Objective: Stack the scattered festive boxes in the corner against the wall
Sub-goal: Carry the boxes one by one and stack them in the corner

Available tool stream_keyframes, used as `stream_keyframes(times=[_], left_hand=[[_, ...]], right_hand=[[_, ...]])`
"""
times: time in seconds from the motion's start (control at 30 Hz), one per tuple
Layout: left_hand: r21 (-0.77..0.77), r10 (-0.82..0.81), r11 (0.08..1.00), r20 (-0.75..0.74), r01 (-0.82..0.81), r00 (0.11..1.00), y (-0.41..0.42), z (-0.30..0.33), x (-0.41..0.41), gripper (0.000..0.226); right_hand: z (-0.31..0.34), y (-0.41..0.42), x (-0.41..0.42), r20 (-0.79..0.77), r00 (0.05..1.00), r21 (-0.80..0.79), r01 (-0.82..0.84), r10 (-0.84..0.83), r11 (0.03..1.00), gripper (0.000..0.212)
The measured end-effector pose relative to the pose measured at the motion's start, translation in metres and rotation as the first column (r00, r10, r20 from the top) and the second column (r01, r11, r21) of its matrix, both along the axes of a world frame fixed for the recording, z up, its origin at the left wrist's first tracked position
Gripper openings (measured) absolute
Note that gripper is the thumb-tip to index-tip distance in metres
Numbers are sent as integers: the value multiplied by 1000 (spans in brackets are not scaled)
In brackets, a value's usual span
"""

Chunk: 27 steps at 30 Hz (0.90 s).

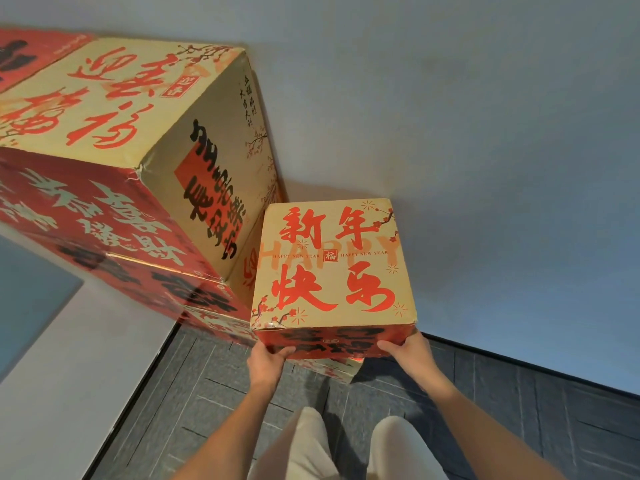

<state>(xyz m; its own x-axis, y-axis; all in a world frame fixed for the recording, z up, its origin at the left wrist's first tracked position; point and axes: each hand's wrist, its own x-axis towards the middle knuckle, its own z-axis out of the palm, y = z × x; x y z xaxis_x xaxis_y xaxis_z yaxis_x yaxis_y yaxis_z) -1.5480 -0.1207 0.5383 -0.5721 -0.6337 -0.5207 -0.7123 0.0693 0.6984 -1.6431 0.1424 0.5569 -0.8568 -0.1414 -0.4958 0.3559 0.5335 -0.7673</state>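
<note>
Head view, from nine o'clock across: a large stack [138, 188] of at least three festive boxes rises against the wall [450, 133]. At five o'clock of it sits the small box [332, 261], resting on one lower box [329, 367]. The left hand [266, 363] and right hand [408, 351] each grip a near bottom corner, fingers curled underneath. It looks like stiff cardboard, probably light, with dented corners; holding low at both corners seems soundest. Two hands, five boxes countable.
</note>
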Motion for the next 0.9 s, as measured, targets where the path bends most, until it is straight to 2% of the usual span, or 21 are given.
stream_keyframes(times=[0.1, 0.27, 0.4, 0.47, 0.53, 0.6, 0.67, 0.8, 0.9], left_hand=[[20, -6, 1000, 25, 6, 1000, -3, -10, 0, 37], [71, -34, 997, 48, 31, 998, -9, -20, -3, 39], [149, -61, 987, 48, 53, 997, -7, -5, 5, 57], [180, -62, 982, 45, 53, 997, -4, 14, 13, 73], [182, -35, 983, 39, 27, 999, 0, 35, 21, 88], [184, 4, 983, 38, -11, 999, 3, 57, 30, 88], [208, 37, 977, 4, -37, 999, 6, 77, 37, 82], [312, 161, 944, -142, -110, 977, 10, 114, 37, 87], [346, 247, 922, -189, -171, 950, 8, 124, 27, 71]], right_hand=[[-7, 0, 0, 11, 1000, 7, 0, 0, 1000, 29], [-8, -1, -2, 39, 998, 39, -40, 39, 998, 39], [8, 6, 2, 106, 990, 42, -101, 96, 994, 50], [24, 13, 6, 130, 987, -2, -94, 94, 996, 70], [43, 22, 7, 165, 983, -47, -73, 80, 996, 104], [64, 31, 5, 215, 973, -58, -72, 82, 996, 122], [84, 37, 2, 225, 969, -54, -92, 102, 994, 120], [116, 37, -7, 175, 982, -80, -57, 71, 995, 98], [119, 30, -14, 144, 989, -49, -37, 44, 998, 77]])
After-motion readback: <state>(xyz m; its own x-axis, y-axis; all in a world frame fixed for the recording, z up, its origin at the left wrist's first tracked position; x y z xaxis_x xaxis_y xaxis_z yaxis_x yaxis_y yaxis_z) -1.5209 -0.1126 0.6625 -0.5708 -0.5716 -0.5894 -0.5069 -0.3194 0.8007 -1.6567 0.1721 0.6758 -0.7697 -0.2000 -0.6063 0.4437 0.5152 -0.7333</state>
